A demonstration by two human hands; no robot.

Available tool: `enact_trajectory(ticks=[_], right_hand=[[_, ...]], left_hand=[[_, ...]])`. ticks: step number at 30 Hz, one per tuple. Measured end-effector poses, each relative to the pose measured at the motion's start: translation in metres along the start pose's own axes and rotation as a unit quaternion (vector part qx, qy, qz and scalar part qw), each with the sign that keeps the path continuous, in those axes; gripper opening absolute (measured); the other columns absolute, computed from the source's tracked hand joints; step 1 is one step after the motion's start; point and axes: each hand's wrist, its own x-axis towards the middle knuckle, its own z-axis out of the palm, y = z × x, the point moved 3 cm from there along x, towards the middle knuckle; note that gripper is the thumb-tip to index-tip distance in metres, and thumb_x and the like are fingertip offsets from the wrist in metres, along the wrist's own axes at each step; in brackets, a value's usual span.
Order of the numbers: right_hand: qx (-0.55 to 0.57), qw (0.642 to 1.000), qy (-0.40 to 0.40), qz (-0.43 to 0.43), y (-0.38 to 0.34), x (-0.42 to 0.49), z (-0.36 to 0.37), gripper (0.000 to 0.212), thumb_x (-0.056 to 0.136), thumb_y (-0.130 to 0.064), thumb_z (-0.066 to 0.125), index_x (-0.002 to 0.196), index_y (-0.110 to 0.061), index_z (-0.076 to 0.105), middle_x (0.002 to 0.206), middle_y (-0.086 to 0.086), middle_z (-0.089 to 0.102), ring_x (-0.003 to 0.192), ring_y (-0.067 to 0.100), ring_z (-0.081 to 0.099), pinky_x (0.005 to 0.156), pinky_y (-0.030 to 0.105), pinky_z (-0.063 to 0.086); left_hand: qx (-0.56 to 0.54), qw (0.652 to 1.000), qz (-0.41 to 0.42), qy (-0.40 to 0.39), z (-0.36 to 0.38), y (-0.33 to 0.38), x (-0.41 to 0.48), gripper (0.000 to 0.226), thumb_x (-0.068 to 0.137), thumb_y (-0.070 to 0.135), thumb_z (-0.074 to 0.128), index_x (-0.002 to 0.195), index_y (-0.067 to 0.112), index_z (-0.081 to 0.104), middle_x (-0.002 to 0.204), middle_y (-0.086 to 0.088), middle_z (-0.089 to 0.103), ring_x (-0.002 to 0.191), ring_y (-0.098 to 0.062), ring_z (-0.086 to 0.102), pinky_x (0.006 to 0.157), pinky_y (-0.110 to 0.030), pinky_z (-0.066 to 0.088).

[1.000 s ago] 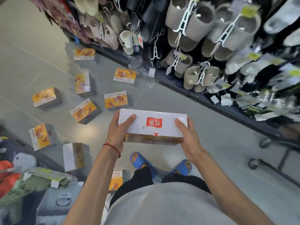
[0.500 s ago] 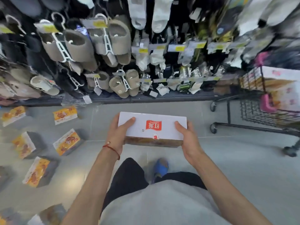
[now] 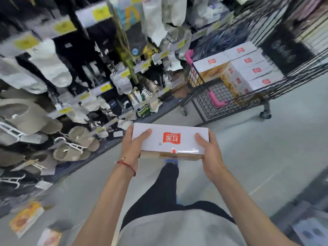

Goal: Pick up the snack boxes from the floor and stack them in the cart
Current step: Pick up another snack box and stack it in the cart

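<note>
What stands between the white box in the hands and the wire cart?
Nothing visible lies on the grey floor between the white cardboard snack box and the black wire cart, up and to the right. The cart's wire wall faces the box; stacked white boxes already sit inside.

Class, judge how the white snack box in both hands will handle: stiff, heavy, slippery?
Probably stiff and light: the snack box looks flat, gripped only at its ends by left hand and right hand. Its glossy top may slip.
</note>
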Motion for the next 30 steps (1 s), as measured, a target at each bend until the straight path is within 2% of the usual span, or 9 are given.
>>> enact_trajectory(ticks=[4,8,13,15,17,19,22,26,30], right_hand=[[0.028,0.999,0.037,-0.020,-0.038,0.047,-0.016,0.031,0.101,-0.016,0.063,0.131,-0.017,0.055,0.123,0.007,0.073,0.106,0.024,0.072,0.078,0.031,0.057],[0.039,0.996,0.077,-0.027,-0.079,0.088,-0.032,0.024,0.100,-0.018,0.064,0.123,-0.024,0.057,0.122,0.008,0.073,0.113,0.032,0.071,0.098,0.048,0.057],[0.060,0.991,0.108,-0.050,-0.129,0.130,-0.049,0.023,0.102,-0.018,0.061,0.122,-0.028,0.056,0.123,0.005,0.072,0.112,0.027,0.071,0.093,0.038,0.058],[0.070,0.989,0.118,-0.059,-0.146,0.147,-0.056,0.023,0.102,-0.016,0.060,0.122,-0.027,0.056,0.121,0.003,0.073,0.111,0.026,0.072,0.092,0.036,0.058],[0.070,0.988,0.123,-0.067,-0.163,0.163,-0.065,0.027,0.103,-0.018,0.059,0.128,-0.028,0.055,0.121,-0.001,0.073,0.112,0.024,0.071,0.096,0.038,0.058],[0.066,0.988,0.122,-0.069,-0.180,0.181,-0.075,0.035,0.104,-0.020,0.059,0.137,-0.026,0.051,0.122,-0.003,0.073,0.112,0.022,0.072,0.097,0.040,0.058],[0.062,0.990,0.110,-0.062,-0.203,0.212,-0.092,0.041,0.104,-0.023,0.059,0.144,-0.024,0.047,0.125,0.001,0.071,0.114,0.023,0.071,0.097,0.041,0.059],[0.041,0.996,0.064,-0.038,-0.237,0.257,-0.121,0.056,0.095,-0.035,0.070,0.146,-0.028,0.047,0.129,0.001,0.071,0.120,0.027,0.068,0.108,0.054,0.051],[-0.008,1.000,0.019,-0.017,-0.268,0.293,-0.151,0.056,0.089,-0.025,0.077,0.138,-0.032,0.052,0.123,-0.003,0.074,0.118,0.024,0.068,0.110,0.054,0.048]], left_hand=[[0.031,0.998,0.025,-0.050,0.057,0.031,0.051,0.041,0.088,0.027,0.075,0.126,0.025,0.061,0.122,-0.010,0.071,0.092,-0.018,0.068,0.060,-0.024,0.045],[0.049,0.994,0.026,-0.089,0.115,0.065,0.094,0.041,0.088,0.024,0.076,0.126,0.024,0.062,0.120,-0.011,0.072,0.094,-0.020,0.069,0.057,-0.022,0.046],[0.071,0.988,0.032,-0.134,0.181,0.103,0.135,0.042,0.090,0.022,0.074,0.130,0.022,0.059,0.117,-0.011,0.073,0.090,-0.019,0.069,0.049,-0.011,0.045],[0.082,0.984,0.030,-0.152,0.204,0.114,0.150,0.049,0.087,0.027,0.077,0.132,0.027,0.058,0.118,-0.007,0.074,0.101,-0.024,0.072,0.060,-0.020,0.053],[0.092,0.982,0.026,-0.160,0.227,0.125,0.163,0.056,0.081,0.034,0.080,0.132,0.030,0.057,0.117,-0.005,0.074,0.107,-0.028,0.072,0.081,-0.041,0.060],[0.105,0.981,0.033,-0.161,0.251,0.134,0.175,0.049,0.079,0.036,0.079,0.125,0.034,0.060,0.114,-0.005,0.075,0.107,-0.029,0.072,0.085,-0.048,0.059],[0.104,0.982,0.043,-0.155,0.289,0.145,0.192,0.029,0.085,0.030,0.078,0.110,0.039,0.065,0.111,-0.005,0.076,0.106,-0.030,0.072,0.078,-0.042,0.056],[0.095,0.988,0.041,-0.115,0.334,0.154,0.208,0.037,0.080,0.035,0.080,0.114,0.037,0.064,0.113,-0.002,0.076,0.107,-0.028,0.072,0.094,-0.059,0.055],[0.088,0.992,0.042,-0.086,0.376,0.155,0.215,0.027,0.085,0.031,0.077,0.106,0.044,0.066,0.109,0.003,0.076,0.106,-0.025,0.072,0.092,-0.052,0.057]])
